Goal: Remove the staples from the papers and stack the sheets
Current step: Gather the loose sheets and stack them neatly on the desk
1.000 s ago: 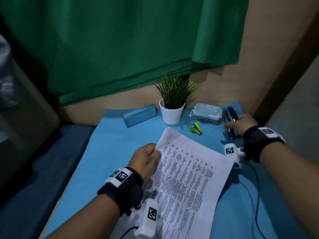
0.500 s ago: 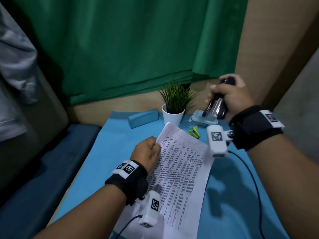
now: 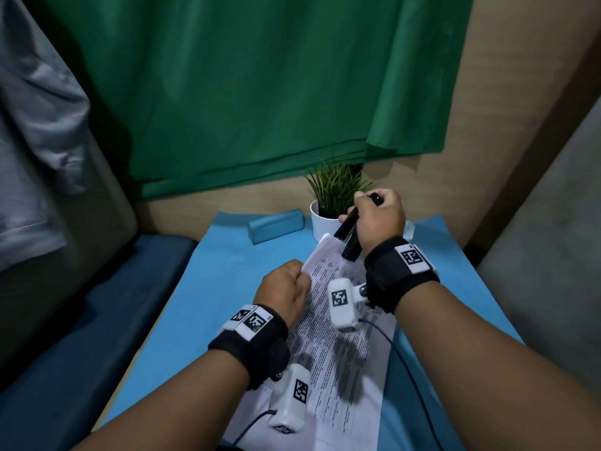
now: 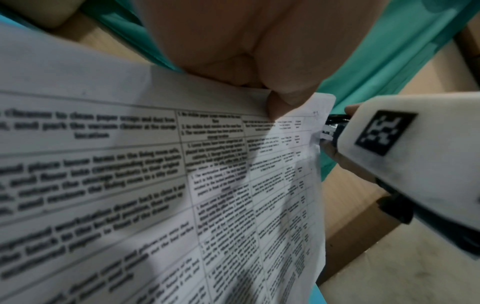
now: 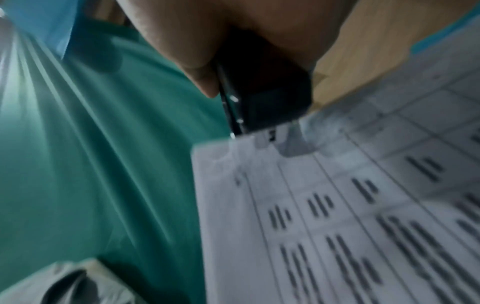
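A stapled set of printed papers [image 3: 331, 346] lies tilted over the blue table cover [image 3: 221, 275], its far corner raised. My left hand [image 3: 286, 288] pinches the papers' left edge near that corner; in the left wrist view the thumb [image 4: 283, 102] presses on the sheet [image 4: 155, 164]. My right hand [image 3: 377, 219] grips a black stapler [image 3: 349, 236] and holds its lower end against the papers' top corner. The right wrist view shows the stapler's [image 5: 262, 98] metal tip touching the paper corner [image 5: 233, 156]. The staple itself is too blurred to make out.
A small potted plant [image 3: 328, 203] in a white pot stands just behind my right hand. A blue case [image 3: 276, 224] lies at the table's far left. A green curtain [image 3: 244, 92] hangs behind. A dark blue cushion [image 3: 81, 320] lies left of the table.
My right hand picked the stapler up from the table's far right, lifted it, then brought it down left onto the papers' top corner. My left hand kept its hold on the papers.
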`<state>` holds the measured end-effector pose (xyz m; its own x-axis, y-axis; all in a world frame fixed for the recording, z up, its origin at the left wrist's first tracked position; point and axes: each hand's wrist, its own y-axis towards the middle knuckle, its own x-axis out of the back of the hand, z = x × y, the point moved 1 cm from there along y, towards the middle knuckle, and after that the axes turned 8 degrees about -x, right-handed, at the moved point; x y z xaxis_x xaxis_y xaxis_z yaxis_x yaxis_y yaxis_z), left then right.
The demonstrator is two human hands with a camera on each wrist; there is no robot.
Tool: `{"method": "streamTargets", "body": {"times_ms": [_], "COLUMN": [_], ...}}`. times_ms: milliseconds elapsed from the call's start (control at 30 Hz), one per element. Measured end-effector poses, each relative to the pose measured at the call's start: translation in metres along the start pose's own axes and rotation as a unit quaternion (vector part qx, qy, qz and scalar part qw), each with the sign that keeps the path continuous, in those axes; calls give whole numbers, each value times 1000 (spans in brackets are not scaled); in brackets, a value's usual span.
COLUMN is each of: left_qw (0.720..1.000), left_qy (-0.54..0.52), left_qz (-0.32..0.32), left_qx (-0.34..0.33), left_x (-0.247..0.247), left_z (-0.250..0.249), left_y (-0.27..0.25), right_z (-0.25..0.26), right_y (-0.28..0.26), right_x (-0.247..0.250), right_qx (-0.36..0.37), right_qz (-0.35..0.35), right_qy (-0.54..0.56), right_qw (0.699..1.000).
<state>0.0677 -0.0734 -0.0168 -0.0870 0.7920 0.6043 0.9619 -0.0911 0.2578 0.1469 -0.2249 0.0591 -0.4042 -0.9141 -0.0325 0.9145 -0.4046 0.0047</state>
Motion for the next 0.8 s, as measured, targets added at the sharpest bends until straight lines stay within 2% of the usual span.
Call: {"method": "streamTargets", "body": {"times_ms": [200,400,533,633,800], "left_qw": [1000,999,999,999,999], "left_qy": [12,17,21,24,1], "left_qz": [2,11,9,12,42], "left_qx": [0,-34,-44,-45,-10], "left_x": [-4,-11,-18,-18,-13], "left_z": [-7,-10,-11,-10,-3], "left_y": [-1,-7,-11,-11,-9], "right_z": [-5,1,-3,-9,-18], "right_y": [1,-3,4,8,20], "right_x": [-14,-13,-11,-11,-5], "right_qx": [42,40,4,-17,-70], "right_qz": [-6,-2,22,10,7], "right_qy": [-49,-69,-48,-39,-68], "right_qw": [998,997,999,999,995]}}
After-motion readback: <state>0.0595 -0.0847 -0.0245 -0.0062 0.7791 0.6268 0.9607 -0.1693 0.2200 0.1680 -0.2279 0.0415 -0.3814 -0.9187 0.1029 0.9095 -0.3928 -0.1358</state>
